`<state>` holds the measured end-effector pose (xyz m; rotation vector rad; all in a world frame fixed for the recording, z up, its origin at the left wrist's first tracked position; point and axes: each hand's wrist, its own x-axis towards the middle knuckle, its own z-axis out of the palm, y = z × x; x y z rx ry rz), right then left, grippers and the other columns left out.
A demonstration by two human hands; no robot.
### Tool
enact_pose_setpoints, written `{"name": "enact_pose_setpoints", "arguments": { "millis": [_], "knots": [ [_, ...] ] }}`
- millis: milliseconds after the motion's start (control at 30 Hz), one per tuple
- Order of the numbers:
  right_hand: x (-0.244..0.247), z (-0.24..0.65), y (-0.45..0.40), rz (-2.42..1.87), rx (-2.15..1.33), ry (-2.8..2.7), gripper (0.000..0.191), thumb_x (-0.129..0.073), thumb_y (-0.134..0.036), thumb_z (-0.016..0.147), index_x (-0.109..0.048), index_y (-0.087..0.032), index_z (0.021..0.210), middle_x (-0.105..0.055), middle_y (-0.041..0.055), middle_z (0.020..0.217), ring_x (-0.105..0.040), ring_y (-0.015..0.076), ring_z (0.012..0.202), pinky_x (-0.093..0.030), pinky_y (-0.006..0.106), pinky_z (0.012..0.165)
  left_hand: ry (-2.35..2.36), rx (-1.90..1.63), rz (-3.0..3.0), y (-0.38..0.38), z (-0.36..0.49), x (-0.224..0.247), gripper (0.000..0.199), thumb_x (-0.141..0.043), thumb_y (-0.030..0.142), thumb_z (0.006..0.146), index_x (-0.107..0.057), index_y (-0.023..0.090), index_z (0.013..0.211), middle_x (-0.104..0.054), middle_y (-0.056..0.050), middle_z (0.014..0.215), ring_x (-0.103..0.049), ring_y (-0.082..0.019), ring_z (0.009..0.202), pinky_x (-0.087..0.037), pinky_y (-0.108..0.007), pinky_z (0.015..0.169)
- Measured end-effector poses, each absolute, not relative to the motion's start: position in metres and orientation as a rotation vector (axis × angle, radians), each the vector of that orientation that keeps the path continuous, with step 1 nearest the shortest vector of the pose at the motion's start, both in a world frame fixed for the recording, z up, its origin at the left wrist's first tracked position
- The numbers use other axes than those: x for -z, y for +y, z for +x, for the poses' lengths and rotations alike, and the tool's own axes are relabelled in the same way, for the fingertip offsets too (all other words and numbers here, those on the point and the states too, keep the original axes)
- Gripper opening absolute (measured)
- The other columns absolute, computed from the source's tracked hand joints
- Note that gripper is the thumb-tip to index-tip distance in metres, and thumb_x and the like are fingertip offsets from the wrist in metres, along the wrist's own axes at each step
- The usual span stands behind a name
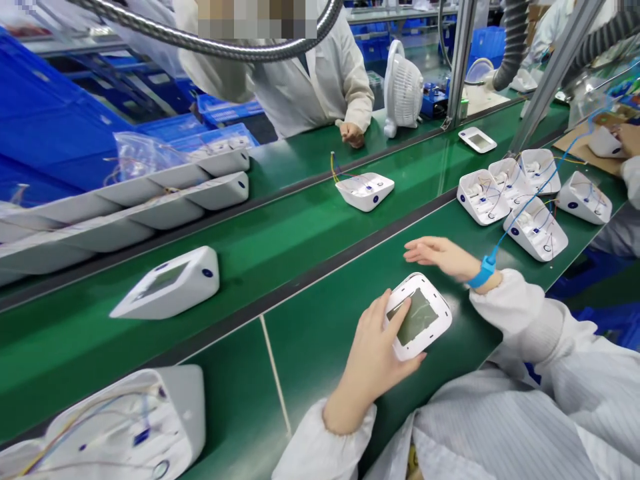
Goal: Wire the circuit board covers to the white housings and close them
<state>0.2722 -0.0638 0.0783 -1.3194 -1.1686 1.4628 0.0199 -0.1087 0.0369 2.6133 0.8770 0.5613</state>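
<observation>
My left hand (373, 343) grips a white device housing (441, 312) with rounded corners and a greyish-green screen (419, 318) set in its face. The thumb is at its near edge and a finger lies across the screen. Just beyond the housing, my right hand (440, 257) hovers over the green bench with fingers stretched out and nothing in it. A blue wrist strap (483, 272) with a blue cord circles my right wrist. To the right of that hand lie several open white housings (536, 230) with wires and small parts inside.
A green conveyor belt (280, 227) carries a wired open housing (367, 193) and a closed wedge-shaped unit (173, 283). Rows of white housings (165, 207) stand at left; a large open one (130, 427) is near front left. Across, a co-worker's hand (353, 135) rests near a white fan (403, 90).
</observation>
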Motion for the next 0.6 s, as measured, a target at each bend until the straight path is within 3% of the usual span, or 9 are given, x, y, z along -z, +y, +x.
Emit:
{"name": "enact_pose_setpoints", "arguments": {
  "millis": [167, 333, 467, 600],
  "knots": [
    [-0.059, 0.23, -0.085, -1.153, -1.656, -0.847, 0.052, -0.033, -0.05, 0.104, -0.052, -0.015, 0.137, -0.063, 0.0162, 0.132, -0.069, 0.0186, 0.1, -0.053, 0.035, 0.091, 0.929, -0.5, 2.665, -0.103, 0.017, -0.033, 0.099, -0.074, 0.06, 0.068, -0.033, 0.023, 0.15, -0.031, -0.025, 0.155, -0.042, -0.047, 0.132, -0.039, -0.063, 0.102],
    [-0.056, 0.225, -0.088, -1.05, -1.653, -0.687, 0.052, -0.029, -0.049, 0.105, -0.05, -0.016, 0.139, -0.065, 0.0155, 0.129, -0.067, 0.0196, 0.107, -0.05, 0.036, 0.097, 1.043, -0.443, 2.656, -0.1, 0.022, -0.03, 0.115, -0.07, 0.072, 0.065, -0.02, 0.018, 0.154, -0.028, -0.029, 0.155, -0.043, -0.048, 0.132, -0.039, -0.061, 0.1],
    [-0.054, 0.221, -0.083, -1.009, -1.606, -0.591, 0.046, -0.037, -0.047, 0.103, -0.056, -0.017, 0.133, -0.07, 0.0126, 0.12, -0.068, 0.0175, 0.098, -0.051, 0.033, 0.092, 1.133, -0.396, 2.714, -0.1, 0.034, -0.036, 0.117, -0.072, 0.068, 0.062, -0.023, 0.011, 0.151, -0.036, -0.032, 0.148, -0.046, -0.049, 0.126, -0.042, -0.061, 0.096],
    [-0.039, 0.22, -0.076, -1.153, -1.483, -0.556, 0.043, -0.043, -0.047, 0.101, -0.067, -0.014, 0.114, -0.071, 0.0107, 0.112, -0.068, 0.015, 0.089, -0.052, 0.027, 0.083, 1.207, -0.353, 2.672, -0.094, 0.039, -0.039, 0.099, -0.059, 0.064, 0.07, -0.029, 0.01, 0.148, -0.044, -0.029, 0.143, -0.054, -0.051, 0.113, -0.048, -0.061, 0.082]
  ]
}}
